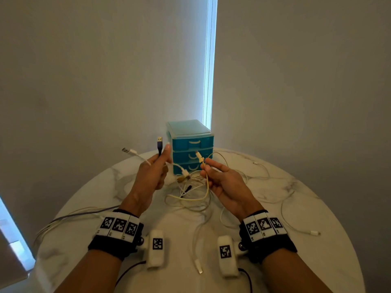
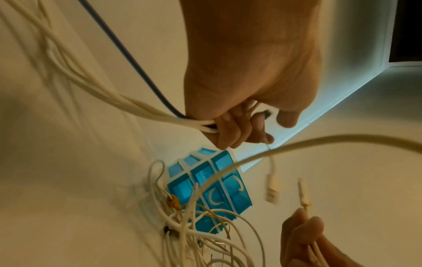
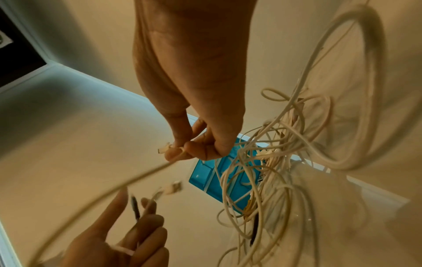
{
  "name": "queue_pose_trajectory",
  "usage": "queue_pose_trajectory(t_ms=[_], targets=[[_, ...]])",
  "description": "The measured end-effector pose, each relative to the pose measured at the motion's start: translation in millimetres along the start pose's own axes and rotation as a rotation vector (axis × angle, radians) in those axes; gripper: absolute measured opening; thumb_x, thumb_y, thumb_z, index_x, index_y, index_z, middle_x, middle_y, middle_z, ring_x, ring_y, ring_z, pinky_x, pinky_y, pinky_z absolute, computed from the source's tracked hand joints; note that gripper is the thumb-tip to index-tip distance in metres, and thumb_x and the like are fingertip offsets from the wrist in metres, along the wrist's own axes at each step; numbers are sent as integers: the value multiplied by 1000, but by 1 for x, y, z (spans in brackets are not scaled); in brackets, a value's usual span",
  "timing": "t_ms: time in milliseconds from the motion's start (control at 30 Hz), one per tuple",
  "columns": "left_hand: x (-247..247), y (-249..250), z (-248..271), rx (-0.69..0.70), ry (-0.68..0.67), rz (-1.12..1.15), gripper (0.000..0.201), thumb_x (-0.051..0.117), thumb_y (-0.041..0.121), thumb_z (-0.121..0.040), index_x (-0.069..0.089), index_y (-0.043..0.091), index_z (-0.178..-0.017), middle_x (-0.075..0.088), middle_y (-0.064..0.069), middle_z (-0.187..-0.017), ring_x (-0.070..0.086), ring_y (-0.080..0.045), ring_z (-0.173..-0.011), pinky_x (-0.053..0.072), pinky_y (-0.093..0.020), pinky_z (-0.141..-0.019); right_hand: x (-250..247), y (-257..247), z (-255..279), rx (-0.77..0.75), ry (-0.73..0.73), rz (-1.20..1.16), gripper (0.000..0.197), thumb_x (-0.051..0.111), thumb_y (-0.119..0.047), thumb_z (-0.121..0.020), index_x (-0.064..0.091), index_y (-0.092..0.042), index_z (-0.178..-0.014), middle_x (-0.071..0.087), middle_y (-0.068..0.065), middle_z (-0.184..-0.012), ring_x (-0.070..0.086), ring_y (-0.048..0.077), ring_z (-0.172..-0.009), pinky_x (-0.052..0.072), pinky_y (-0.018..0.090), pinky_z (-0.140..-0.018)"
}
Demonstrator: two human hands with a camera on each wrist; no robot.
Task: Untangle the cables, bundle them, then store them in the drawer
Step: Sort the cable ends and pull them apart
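My left hand (image 1: 155,166) is raised above the table and grips several cable ends: a dark cable with a USB plug (image 1: 159,142) pointing up, and a white cable with its plug (image 1: 127,150) sticking out to the left. In the left wrist view these cables (image 2: 137,106) run into the curled left fingers (image 2: 230,130). My right hand (image 1: 213,168) pinches a yellowish cable just below its plug (image 1: 199,157); the right fingers (image 3: 198,148) are curled round it. A tangle of white cables (image 1: 190,187) lies between the hands. The blue drawer unit (image 1: 191,144) stands behind, all drawers closed.
The round white marble table (image 1: 317,261) carries loose white cables to the right (image 1: 296,225) and near the front (image 1: 198,246). More cables trail off the left edge (image 1: 69,218). A wall and a bright window strip (image 1: 209,60) stand behind the drawer unit.
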State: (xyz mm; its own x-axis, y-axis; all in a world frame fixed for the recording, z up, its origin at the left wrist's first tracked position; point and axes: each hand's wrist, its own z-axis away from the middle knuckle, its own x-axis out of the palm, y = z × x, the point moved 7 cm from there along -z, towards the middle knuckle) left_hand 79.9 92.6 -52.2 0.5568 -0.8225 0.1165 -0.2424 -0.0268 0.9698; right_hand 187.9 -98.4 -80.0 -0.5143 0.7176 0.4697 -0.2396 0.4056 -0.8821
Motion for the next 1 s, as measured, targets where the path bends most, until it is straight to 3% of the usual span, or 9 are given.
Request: queue_pose_trajectory(t_ms=[200, 333, 400, 467, 533, 600, 700, 867, 1000], targets=[[7, -1, -2, 36, -11, 118, 61, 86, 49, -83, 64, 12, -126, 61, -3, -86, 26, -9, -51, 24, -23, -44, 10, -1, 6, 14, -39, 19, 29, 69, -4, -101, 70, -9, -130, 81, 11, -117, 78, 16, -95, 60, 25, -75], [15, 3, 5, 68, -6, 25, 44, 88, 29, -87, 69, 14, -124, 74, 10, -82, 52, 1, -47, 40, -14, -45, 23, 3, 13, 20, -90, 94, 28, 72, -9, -100, 70, -7, -128, 81, 12, -117, 79, 17, -100, 59, 26, -82], [11, 9, 5, 123, 56, 82, 39, 87, 17, -86, 70, 11, -121, 78, 5, -86, 61, 4, -55, 44, -9, -49, 30, 5, 15, 36, -134, 89, 29, 70, -13, -102, 69, -3, -130, 80, 16, -120, 79, 19, -103, 62, 27, -83], [0, 15, 4, 173, 131, 197, 41, 88, 20, -83, 69, 15, -119, 80, -1, -98, 67, -1, -66, 39, -14, -45, 37, 6, 19, 79, -193, 102, 34, 64, -19, -107, 67, 0, -134, 78, 18, -126, 77, 24, -114, 62, 36, -99], [-14, 20, 2, 212, 204, 306, 42, 88, 24, -82, 67, 22, -118, 80, -8, -111, 71, -8, -78, 35, -18, -44, 45, 10, 25, 149, -297, 184, 42, 58, -29, -111, 62, 0, -141, 76, 15, -132, 71, 28, -127, 52, 47, -113], [-27, 24, 3, 255, 287, 351, 40, 87, 20, -85, 66, 22, -119, 80, -7, -113, 73, -8, -82, 36, -16, -46, 55, 17, 36, 217, -448, 287, 52, 51, -42, -113, 59, -3, -145, 73, 12, -138, 67, 28, -133, 48, 52, -118], [-38, 24, 5, 294, 365, 349, 44, 88, 16, -85, 68, 12, -124, 81, -4, -112, 78, -16, -104, 44, -14, -61, 69, 21, 48, 217, -621, 361, 52, 44, -41, -115, 58, -4, -149, 69, 12, -145, 64, 30, -138, 47, 53, -118], [-33, 19, 5, 332, 382, 268, 40, 89, 8, -84, 70, 3, -119, 81, -10, -108, 77, -23, -108, 59, -22, -87, 60, 2, 33, 27, -412, 188, 37, 62, -23, -108, 65, -15, -144, 69, 14, -142, 67, 33, -133, 59, 38, -99], [-22, 20, 6, 361, 312, 197, 30, 88, 7, -84, 74, 7, -110, 80, -12, -107, 76, -24, -108, 61, -33, -96, 52, 1, 25, -39, -292, 190, 35, 70, -23, -103, 72, -28, -137, 68, 7, -144, 65, 23, -135, 58, 41, -108]])
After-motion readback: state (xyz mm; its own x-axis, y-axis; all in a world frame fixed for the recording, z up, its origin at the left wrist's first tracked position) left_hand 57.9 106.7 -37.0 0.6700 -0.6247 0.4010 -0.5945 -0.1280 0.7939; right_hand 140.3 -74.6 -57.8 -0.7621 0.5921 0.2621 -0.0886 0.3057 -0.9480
